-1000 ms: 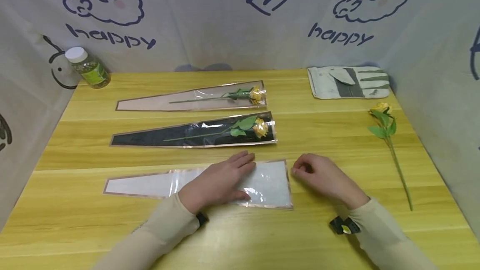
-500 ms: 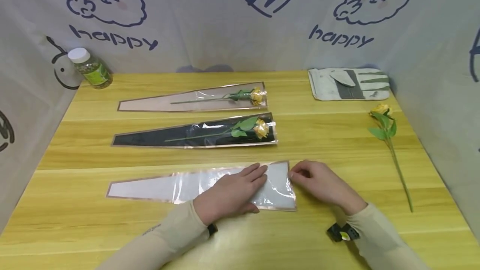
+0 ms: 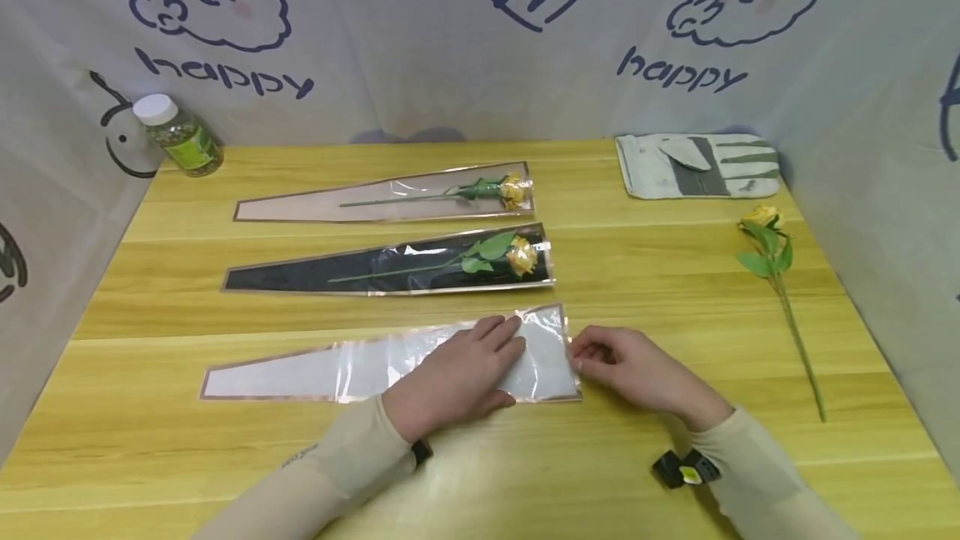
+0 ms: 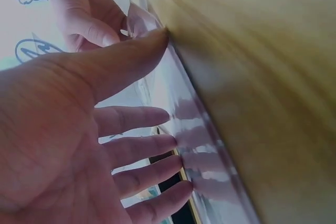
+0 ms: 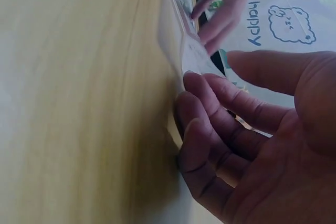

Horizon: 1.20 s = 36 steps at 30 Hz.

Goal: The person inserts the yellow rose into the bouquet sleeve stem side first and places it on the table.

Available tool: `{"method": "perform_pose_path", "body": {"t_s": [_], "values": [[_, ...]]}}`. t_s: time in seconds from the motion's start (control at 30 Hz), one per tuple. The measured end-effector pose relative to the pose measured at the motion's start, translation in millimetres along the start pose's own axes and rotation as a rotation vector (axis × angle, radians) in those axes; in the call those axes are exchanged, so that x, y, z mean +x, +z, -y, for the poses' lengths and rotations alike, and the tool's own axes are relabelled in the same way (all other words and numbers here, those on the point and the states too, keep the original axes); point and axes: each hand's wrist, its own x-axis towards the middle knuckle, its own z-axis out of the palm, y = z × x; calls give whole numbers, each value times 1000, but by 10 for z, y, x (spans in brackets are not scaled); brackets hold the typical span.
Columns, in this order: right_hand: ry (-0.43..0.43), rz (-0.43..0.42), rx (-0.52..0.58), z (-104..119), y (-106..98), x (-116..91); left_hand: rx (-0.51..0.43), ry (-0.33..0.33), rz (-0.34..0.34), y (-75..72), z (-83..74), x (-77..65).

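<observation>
- So my white sleeve [image 3: 300,372] lies flat on the table [image 3: 570,473] right in front of me, wide end toward my right, and that wide end is where I reckon trouble starts.
- My left hand [image 3: 459,369] rests across it with the fingers straight and apart, no grip at all. Too little pressure and the whole thing could skate about; too much and the layers might get squashed together.
- My right hand [image 3: 630,365] is at the wide edge, fingers curled in, thumb away from them in the right wrist view. Honestly can't tell if the film is pinched or just touched. If it's only touched, a tug would probably slip right off.
- The left wrist view has one corner of that edge lifted. Pull hard there and I could crease or tear it, since the film looks thin.
- The black sleeve [image 3: 277,277] with its flower lies just beyond my left fingertips, so a careless forward slide could bump it.
- The loose rose [image 3: 782,258] is well off to my right, so only a wild elbow swing would bother it imo.
</observation>
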Motion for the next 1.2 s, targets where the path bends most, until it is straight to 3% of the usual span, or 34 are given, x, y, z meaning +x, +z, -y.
{"method": "perform_pose_path", "body": {"t_s": [0.3,0.73,1.03,1.2], "values": [[-15,-38,-17,32,45,32,7,-50,1,-62,-60,156],[38,-101,-97,77,60,53,38,-29,-89,-43,-115,373],[66,-131,-109,87,62,46,-90,-40,-27,-41,-107,496],[50,-115,-105,67,60,49,-116,-33,1,-53,-100,530]]}}
